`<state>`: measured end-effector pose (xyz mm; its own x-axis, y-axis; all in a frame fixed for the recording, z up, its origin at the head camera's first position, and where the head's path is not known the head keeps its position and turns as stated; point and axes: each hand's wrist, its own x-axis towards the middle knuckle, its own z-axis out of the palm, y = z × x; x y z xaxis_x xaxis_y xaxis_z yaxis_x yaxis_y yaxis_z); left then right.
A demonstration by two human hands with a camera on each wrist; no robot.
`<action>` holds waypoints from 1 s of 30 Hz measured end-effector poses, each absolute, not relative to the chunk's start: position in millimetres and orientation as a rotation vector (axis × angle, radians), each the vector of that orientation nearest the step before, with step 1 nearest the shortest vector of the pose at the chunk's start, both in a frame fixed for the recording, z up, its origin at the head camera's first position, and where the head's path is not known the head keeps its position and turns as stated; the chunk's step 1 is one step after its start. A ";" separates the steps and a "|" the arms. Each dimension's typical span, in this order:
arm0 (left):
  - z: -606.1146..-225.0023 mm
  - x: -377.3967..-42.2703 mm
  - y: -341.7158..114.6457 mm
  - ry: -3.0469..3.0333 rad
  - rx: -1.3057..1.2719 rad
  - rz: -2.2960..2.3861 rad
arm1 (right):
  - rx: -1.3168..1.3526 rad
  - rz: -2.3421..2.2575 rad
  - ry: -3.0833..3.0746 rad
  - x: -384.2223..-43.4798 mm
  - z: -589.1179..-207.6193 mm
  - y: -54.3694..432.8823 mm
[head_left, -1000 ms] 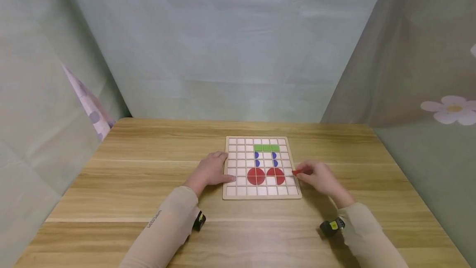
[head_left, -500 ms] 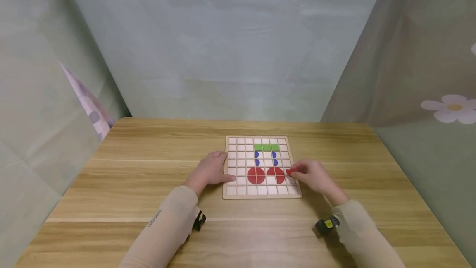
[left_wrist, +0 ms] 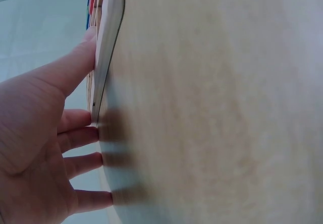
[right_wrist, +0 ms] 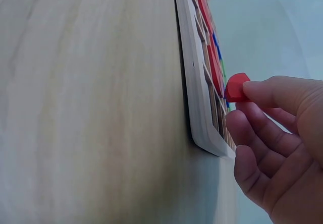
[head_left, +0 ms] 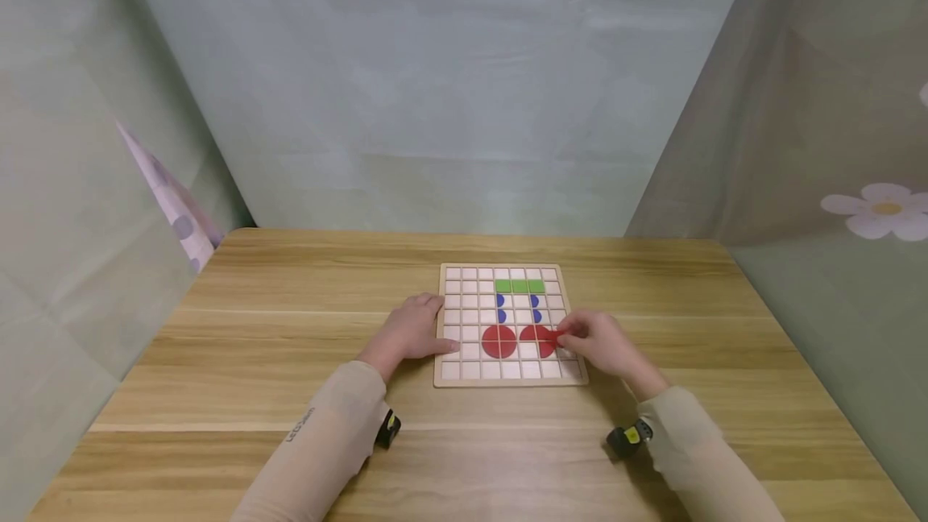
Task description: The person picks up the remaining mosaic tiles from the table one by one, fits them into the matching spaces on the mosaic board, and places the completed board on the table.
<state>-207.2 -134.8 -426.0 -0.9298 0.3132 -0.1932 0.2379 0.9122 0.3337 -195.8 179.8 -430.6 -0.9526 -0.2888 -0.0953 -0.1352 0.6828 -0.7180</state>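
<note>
A square wooden grid board (head_left: 511,382) lies on the table, with green squares (head_left: 519,286), blue half-circles (head_left: 536,316) and red quarter-circle pieces (head_left: 499,341) set in its cells. The left red group forms a full circle; the right group has a white cell at its lower left. My left hand (head_left: 413,329) rests at the board's left edge, thumb on top and fingers spread along the side. My right hand (head_left: 603,340) pinches a red quarter-circle piece (right_wrist: 236,87) between thumb and fingers, just above the right part of the board.
The wooden table (head_left: 290,280) extends around the board on all sides. Pale curtains (head_left: 464,87) hang behind and beside it. Each wrist wears a small black camera (head_left: 627,438).
My right hand has moved left with the red quarter-circle piece, from the board's right edge to beside the right red group. The left hand has stayed in place.
</note>
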 end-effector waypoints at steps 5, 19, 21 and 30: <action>-427.4 -207.9 -135.5 2.834 0.422 0.451 | -0.336 -1.116 2.681 -196.0 -430.7 177.9; -428.5 -209.3 -135.8 2.828 0.413 0.450 | -0.340 -1.087 2.666 -196.2 -430.5 171.1; -428.3 -209.1 -135.8 2.824 0.413 0.454 | -0.344 -1.099 2.653 -195.9 -430.1 169.2; -426.4 -208.3 -135.4 2.829 0.425 0.442 | -0.366 -1.106 2.639 -194.7 -427.8 157.4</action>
